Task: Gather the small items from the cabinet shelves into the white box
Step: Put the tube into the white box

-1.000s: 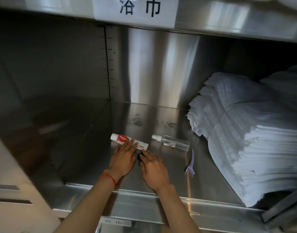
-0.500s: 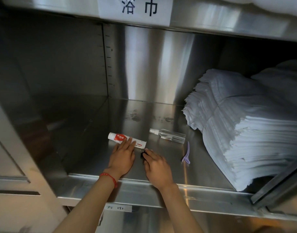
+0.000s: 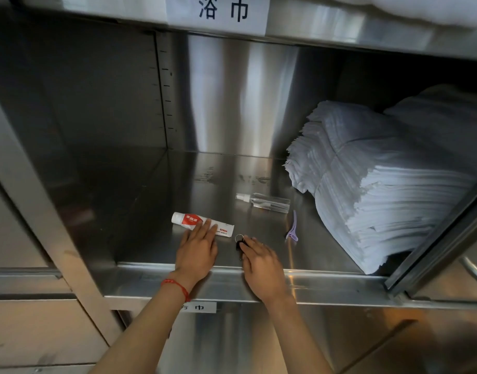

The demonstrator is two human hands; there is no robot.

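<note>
Your left hand (image 3: 197,251) lies flat on the steel shelf (image 3: 156,211), fingers straight, with the fingertips resting on the near edge of the white and red tube (image 3: 202,224). The tube lies on its side, cap to the left, near the front of the shelf. Just right of it, your right hand (image 3: 261,261) has its fingers curled down over a small black item with a metal ring (image 3: 239,240); the ring pokes out at the far side of your fingertips, and the black part shows at their left edge. You cannot tell from here whether the fingers have actually closed round it or only rest on top.

Farther back and to the right, a clear spray bottle (image 3: 264,202) lies on its side, white nozzle to the left. A purple hair clip (image 3: 292,230) lies near it, toward the front. A tall stack of folded white towels (image 3: 380,184) fills the right of the shelf. A red string bracelet (image 3: 178,288) circles your left wrist. A paper label (image 3: 218,10) is fixed to the shelf edge above.
</note>
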